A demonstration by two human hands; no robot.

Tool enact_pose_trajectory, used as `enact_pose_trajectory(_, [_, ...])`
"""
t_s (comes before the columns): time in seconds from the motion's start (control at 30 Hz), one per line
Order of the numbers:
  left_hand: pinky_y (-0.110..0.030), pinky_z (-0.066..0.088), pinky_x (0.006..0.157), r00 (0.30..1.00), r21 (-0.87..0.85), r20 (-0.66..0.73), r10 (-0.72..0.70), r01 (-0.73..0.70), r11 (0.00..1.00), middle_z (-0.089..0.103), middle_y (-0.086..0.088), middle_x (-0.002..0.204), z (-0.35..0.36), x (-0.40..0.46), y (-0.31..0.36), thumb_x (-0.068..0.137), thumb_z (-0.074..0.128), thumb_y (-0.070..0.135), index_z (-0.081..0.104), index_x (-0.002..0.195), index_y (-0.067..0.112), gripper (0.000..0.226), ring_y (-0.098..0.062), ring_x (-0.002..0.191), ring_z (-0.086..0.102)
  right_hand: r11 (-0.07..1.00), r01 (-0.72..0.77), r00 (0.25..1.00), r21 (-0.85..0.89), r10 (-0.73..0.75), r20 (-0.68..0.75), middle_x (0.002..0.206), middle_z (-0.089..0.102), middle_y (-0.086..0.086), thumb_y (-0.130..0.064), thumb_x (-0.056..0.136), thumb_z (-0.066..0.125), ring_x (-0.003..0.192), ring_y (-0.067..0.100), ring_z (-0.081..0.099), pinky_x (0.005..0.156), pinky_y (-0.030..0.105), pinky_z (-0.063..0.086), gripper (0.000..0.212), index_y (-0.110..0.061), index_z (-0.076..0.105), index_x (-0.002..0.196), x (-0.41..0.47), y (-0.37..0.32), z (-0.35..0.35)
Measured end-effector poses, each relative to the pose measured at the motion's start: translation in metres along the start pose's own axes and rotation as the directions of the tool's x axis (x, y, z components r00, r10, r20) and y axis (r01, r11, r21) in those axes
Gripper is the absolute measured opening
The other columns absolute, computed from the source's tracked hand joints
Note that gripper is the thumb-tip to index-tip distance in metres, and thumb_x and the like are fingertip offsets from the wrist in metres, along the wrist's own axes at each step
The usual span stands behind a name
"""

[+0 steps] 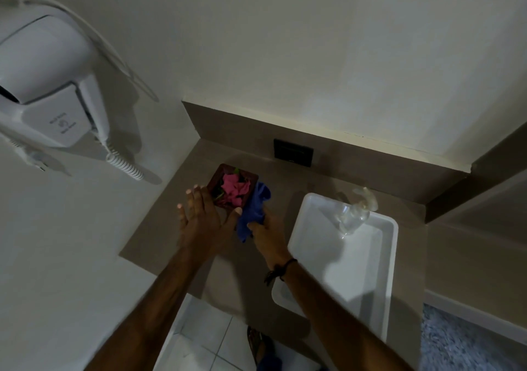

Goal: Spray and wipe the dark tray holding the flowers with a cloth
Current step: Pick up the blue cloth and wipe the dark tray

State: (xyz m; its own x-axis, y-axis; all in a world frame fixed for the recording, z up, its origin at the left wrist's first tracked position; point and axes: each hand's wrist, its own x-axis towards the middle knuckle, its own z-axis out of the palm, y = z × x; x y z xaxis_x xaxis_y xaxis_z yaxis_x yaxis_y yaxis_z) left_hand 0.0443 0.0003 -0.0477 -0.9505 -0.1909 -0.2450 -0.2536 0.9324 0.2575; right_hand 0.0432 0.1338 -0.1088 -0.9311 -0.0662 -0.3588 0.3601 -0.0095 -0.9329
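Note:
A small dark wooden tray holding pink flowers and green leaves sits on the brown counter near the left wall. My left hand grips the tray's near-left side, thumb along its front edge. My right hand clutches a blue cloth pressed against the tray's right side. No spray bottle is in view.
A white rectangular basin with a clear faucet lies just right of my right hand. A dark wall plate sits on the backsplash behind the tray. A white wall-mounted hair dryer with coiled cord hangs at upper left.

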Motion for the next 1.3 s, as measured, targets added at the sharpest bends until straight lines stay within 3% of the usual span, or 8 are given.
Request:
enact_pose_trajectory(0.17, [-0.051,-0.009,0.125,1.000,0.006,0.021,0.003,-0.003,1.000,-0.005,-0.016,0.169,-0.002,0.002,0.000,0.087,0.030,0.071,-0.005,0.157,0.006,0.102,-0.030,0.156,-0.011,0.945,-0.028,1.000,-0.327,0.025,-0.013,0.098,0.063,0.016,0.002,0.092,0.043,0.075,0.020,0.060,0.072,0.026,0.054,0.038,-0.005,0.052,0.128,0.016,0.015,-0.002])
enact_pose_trajectory(0.37, [-0.049,-0.008,0.124,1.000,-0.010,0.011,0.001,-0.001,1.000,-0.004,-0.016,0.169,-0.002,0.001,0.001,0.089,0.034,0.070,-0.003,0.157,0.007,0.100,-0.030,0.156,-0.009,0.901,-0.078,0.997,-0.428,0.073,-0.028,0.110,0.065,0.020,0.003,0.090,0.044,0.097,0.034,0.062,0.076,0.033,0.048,0.034,-0.004,0.055,0.120,0.033,0.008,-0.012])
enact_pose_trajectory(0.6, [-0.050,-0.006,0.125,1.000,-0.051,0.008,-0.004,0.005,0.999,-0.001,-0.015,0.169,-0.002,-0.001,0.001,0.090,0.039,0.066,0.000,0.157,0.007,0.098,-0.030,0.157,-0.007,0.896,-0.187,0.979,-0.403,0.201,-0.006,0.073,0.051,0.013,-0.001,0.089,0.046,0.060,0.015,0.043,0.053,0.018,0.034,0.015,0.003,0.057,0.099,0.011,0.019,0.003])
enact_pose_trajectory(0.77, [-0.050,-0.005,0.126,1.000,-0.038,0.023,0.005,-0.004,0.999,-0.002,-0.016,0.169,-0.002,0.000,0.001,0.090,0.037,0.065,-0.001,0.157,0.006,0.098,-0.030,0.157,-0.007,0.918,-0.258,0.963,-0.301,0.270,-0.002,0.102,0.058,0.036,0.000,0.086,0.048,0.075,0.024,0.046,0.073,0.043,0.048,0.027,0.011,0.056,0.110,0.001,0.026,0.010])
enact_pose_trajectory(0.87, [-0.050,-0.005,0.126,0.999,-0.014,0.030,0.012,-0.012,1.000,-0.002,-0.017,0.169,-0.004,0.000,0.001,0.090,0.036,0.066,-0.002,0.157,0.005,0.098,-0.031,0.156,-0.007,0.901,-0.279,0.959,-0.332,0.244,-0.143,0.103,0.061,0.027,-0.002,0.087,0.048,0.070,0.021,0.051,0.058,0.029,0.044,0.033,0.003,0.056,0.118,0.014,0.014,-0.005])
enact_pose_trajectory(0.97, [-0.050,-0.004,0.125,1.000,-0.003,0.022,0.016,-0.016,1.000,-0.001,-0.017,0.169,-0.003,0.000,0.003,0.090,0.036,0.067,-0.001,0.157,0.006,0.098,-0.032,0.157,-0.006,0.906,-0.268,0.960,-0.327,0.222,-0.173,0.116,0.064,0.019,-0.007,0.090,0.048,0.098,0.031,0.063,0.068,0.027,0.044,0.035,-0.006,0.056,0.124,0.032,0.003,-0.016])
enact_pose_trajectory(1.13, [-0.048,-0.007,0.125,0.999,-0.006,0.038,0.003,-0.002,1.000,-0.006,-0.015,0.169,-0.004,-0.001,0.001,0.091,0.035,0.067,-0.005,0.157,0.006,0.098,-0.030,0.156,-0.010,0.895,-0.209,0.978,-0.394,0.188,-0.094,0.109,0.065,0.031,-0.001,0.090,0.046,0.089,0.038,0.063,0.064,0.033,0.050,0.021,0.008,0.062,0.101,0.042,-0.016,-0.013])
enact_pose_trajectory(1.3, [-0.048,-0.005,0.126,1.000,-0.038,0.014,0.004,-0.003,0.999,-0.001,-0.017,0.169,-0.004,-0.001,0.004,0.091,0.039,0.064,-0.001,0.157,0.005,0.098,-0.031,0.157,-0.007,0.985,-0.135,0.990,-0.104,0.130,-0.058,0.106,0.068,0.018,-0.004,0.085,0.050,0.094,0.040,0.065,0.080,0.042,0.057,0.033,-0.009,0.061,0.116,0.027,-0.036,-0.010])
